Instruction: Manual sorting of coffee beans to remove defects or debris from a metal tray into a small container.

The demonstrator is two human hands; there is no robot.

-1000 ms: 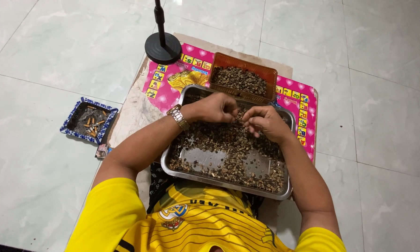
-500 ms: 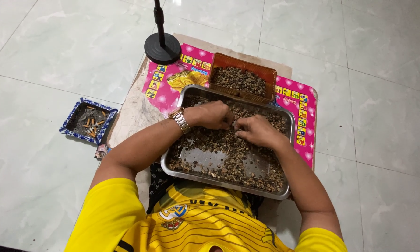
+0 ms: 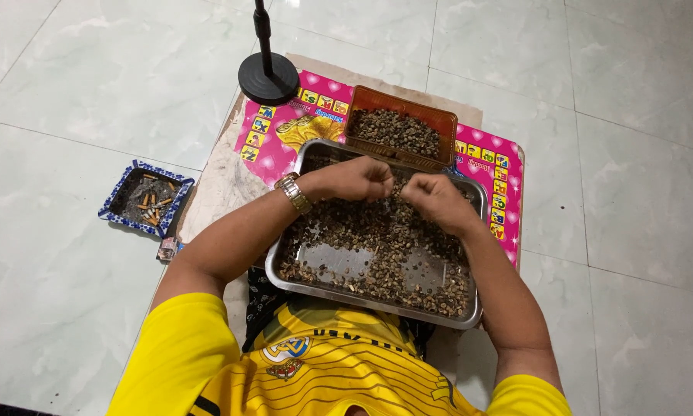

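Both hands have lifted off the heap since half a second ago, when they were pressed down among the small brown-green pieces, and they now hover just above the far half of the metal tray [image 3: 285,266]. The left hand [image 3: 352,179] is curled into a loose fist with its fingertips pinched together; whether a piece sits between them cannot be told. The right hand [image 3: 437,199] is also curled, its fingers drawn in toward the thumb, and what it grips, if anything, is hidden. The two hands are near each other but apart. A gold wristwatch [image 3: 293,192] sits on the left wrist.

The pieces [image 3: 377,239] lie scattered across the tray, thick in the middle and thinner toward the near left, where bare metal shows. Just beyond the tray stands an orange basket [image 3: 370,98] filled with similar pieces, on a pink mat [image 3: 273,150]. To the left, on the tiled floor, sits a blue ashtray [image 3: 112,213], and a round black stand base [image 3: 268,79] rests at the mat's far corner.
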